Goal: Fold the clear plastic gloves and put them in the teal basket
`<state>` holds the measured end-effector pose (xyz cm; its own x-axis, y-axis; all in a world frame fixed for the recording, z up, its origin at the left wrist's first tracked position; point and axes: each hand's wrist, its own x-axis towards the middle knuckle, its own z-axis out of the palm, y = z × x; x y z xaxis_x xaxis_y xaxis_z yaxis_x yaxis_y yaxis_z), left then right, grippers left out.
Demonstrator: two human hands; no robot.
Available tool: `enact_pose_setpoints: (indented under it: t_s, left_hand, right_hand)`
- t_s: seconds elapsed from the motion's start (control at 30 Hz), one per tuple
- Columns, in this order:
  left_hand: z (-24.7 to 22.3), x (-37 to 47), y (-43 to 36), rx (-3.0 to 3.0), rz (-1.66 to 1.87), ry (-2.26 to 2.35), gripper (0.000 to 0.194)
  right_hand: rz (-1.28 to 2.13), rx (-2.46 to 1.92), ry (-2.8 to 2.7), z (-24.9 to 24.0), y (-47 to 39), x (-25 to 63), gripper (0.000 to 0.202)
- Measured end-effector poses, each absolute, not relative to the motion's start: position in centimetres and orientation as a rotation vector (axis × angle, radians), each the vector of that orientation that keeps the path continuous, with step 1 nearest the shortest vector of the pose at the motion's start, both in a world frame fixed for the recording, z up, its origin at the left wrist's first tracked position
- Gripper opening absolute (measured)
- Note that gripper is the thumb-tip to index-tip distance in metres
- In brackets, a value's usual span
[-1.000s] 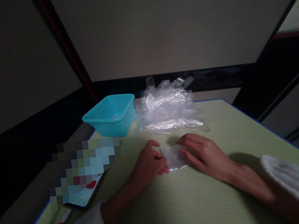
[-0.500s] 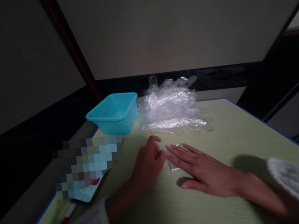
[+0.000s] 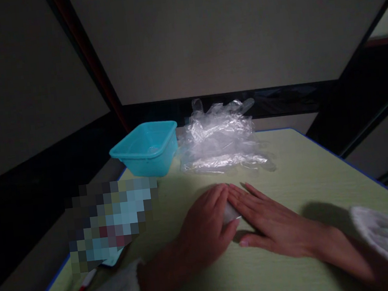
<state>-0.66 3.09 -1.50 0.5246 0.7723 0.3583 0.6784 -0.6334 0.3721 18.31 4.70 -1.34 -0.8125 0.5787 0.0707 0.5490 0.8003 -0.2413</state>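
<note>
A small folded square of clear plastic film (image 3: 230,214) lies on the table, mostly covered by my hands. My right hand (image 3: 268,214) rests flat on its right part, fingers stretched out and thumb apart. From the left, my left hand (image 3: 206,223) covers its other side with extended fingers and the thumb at its near edge. The fingertips of both hands meet at the far edge. Beyond them lies a heap of clear disposable plastic gloves (image 3: 223,137).
A turquoise plastic basin (image 3: 148,157) stands at the back left of the pale green table (image 3: 309,174). At the left edge is a flat, partly blurred-out object (image 3: 118,219), with a red and white pen-like item (image 3: 82,289) nearer me. A wall rises behind the table.
My left hand has moved right and come down over the folded plastic, its curled fingers now extended. The right hand stays almost in place.
</note>
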Motion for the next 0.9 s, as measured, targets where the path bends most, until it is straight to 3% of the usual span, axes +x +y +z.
enact_pose_setpoints:
  t_s: [0.1,0.2,0.73,0.9]
  left_hand:
    - [-1.6,-0.3,2.6,2.668,0.496,1.237,0.061]
    - [-1.8,-0.2,2.5,2.706,0.372,1.250,0.062]
    - [-1.5,-0.4,2.5,2.728,0.182,1.282,0.067]
    - [-1.4,-0.5,2.5,2.733,0.184,1.275,0.067]
  right_hand:
    - [0.287,-0.951,-2.863,-1.4,4.6,18.3,0.088]
    - [0.281,-0.967,-2.875,-1.3,4.6,18.2,0.088]
    - [0.131,-0.869,-2.859,-2.0,4.8,19.4,0.085]
    - [0.245,-0.851,-2.902,-1.6,5.5,19.9,0.081]
